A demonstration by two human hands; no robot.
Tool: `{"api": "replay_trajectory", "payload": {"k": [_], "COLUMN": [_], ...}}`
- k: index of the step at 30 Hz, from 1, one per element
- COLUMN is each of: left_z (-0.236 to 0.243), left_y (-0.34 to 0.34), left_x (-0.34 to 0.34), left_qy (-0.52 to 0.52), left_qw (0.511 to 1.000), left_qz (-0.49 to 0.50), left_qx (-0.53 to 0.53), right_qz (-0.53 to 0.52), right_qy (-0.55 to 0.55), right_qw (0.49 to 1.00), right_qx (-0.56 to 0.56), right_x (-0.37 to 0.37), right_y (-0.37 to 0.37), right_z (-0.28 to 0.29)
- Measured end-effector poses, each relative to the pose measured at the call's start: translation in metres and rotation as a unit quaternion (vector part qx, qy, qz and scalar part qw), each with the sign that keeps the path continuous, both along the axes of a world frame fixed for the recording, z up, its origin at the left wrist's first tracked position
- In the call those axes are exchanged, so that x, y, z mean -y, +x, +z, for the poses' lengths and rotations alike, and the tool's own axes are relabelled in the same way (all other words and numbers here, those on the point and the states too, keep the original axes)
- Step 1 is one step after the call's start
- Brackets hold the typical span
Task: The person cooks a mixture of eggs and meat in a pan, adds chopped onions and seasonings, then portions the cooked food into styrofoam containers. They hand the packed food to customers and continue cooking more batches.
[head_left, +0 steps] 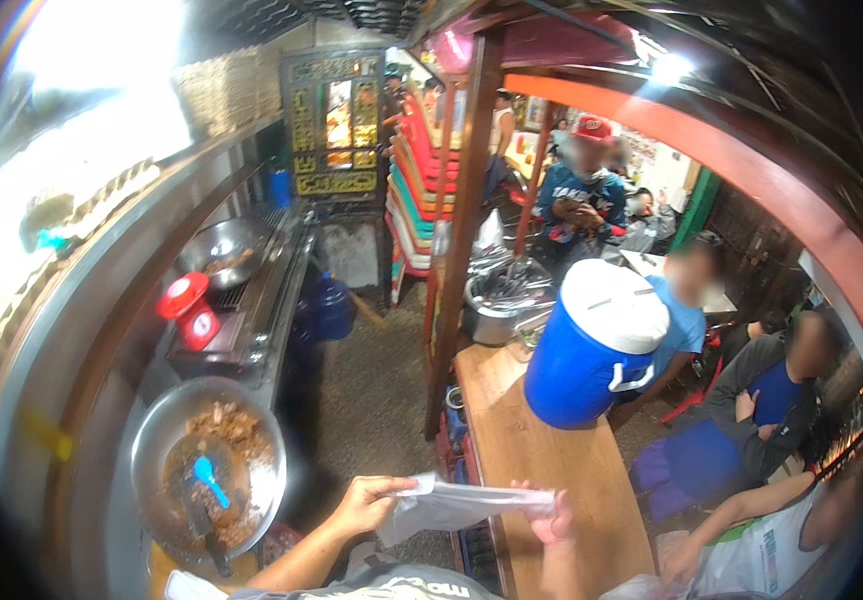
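Observation:
A thin, whitish see-through plastic bag is stretched flat between my two hands at the lower middle. My left hand pinches its left end between thumb and fingers. At the other end, my right hand grips the bag, its fingers slightly blurred and partly behind the plastic. Left of my left forearm stands a large metal basin of brown cooked food. A light blue plastic scoop and a dark-handled utensil lie in it.
On the wooden counter to my right stand a blue drink cooler with a white lid and a pot of plastic-wrapped items. A wooden post rises beside the counter. Several people sit or stand beyond it. Stacked chairs stand farther back.

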State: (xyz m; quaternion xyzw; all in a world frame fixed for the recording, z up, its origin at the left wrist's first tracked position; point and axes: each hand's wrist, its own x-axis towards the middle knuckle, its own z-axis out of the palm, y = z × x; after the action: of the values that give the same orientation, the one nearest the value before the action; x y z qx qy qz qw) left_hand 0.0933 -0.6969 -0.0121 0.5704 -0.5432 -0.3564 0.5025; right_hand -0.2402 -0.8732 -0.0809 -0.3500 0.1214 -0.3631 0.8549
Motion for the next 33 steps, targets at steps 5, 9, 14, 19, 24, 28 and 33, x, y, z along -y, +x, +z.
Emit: {"api": "replay_trajectory", "payload": {"k": [5,9,14,19,24,28,33], "left_z": [0.010,-0.005,-0.019,-0.027,-0.048,-0.086,-0.164], "left_y": [0.039,0.089,0.067,0.056,0.068,0.061,0.108], "left_x": [-0.031,-0.065,-0.121,-0.181,-0.323,-0.425,-0.504], "left_qy": [-0.164,-0.150,0.048,0.004,0.157,0.357,0.408], "left_qw": [0.960,0.937,0.911,0.948,0.764,0.552,0.460], "left_qz": [0.129,0.238,0.318,0.293,0.625,0.751,0.789], "left_qx": [0.188,0.206,0.258,-0.127,0.027,0.067,0.001], "right_qz": [0.016,-0.002,0.028,0.231,0.256,0.349,0.371], "right_qy": [-0.106,-0.134,-0.270,-0.425,-0.515,-0.547,-0.744], "right_qw": [0.989,0.972,0.919,0.844,0.795,0.757,0.536], "right_qx": [-0.100,-0.191,-0.285,-0.233,-0.191,-0.079,-0.146], "right_x": [-0.039,-0.057,-0.110,-0.160,-0.131,-0.133,-0.140], "right_y": [0.103,0.169,0.235,0.290,0.331,0.346,0.359], "right_z": [0.031,0.037,0.028,0.035,0.042,0.038,0.036]}}
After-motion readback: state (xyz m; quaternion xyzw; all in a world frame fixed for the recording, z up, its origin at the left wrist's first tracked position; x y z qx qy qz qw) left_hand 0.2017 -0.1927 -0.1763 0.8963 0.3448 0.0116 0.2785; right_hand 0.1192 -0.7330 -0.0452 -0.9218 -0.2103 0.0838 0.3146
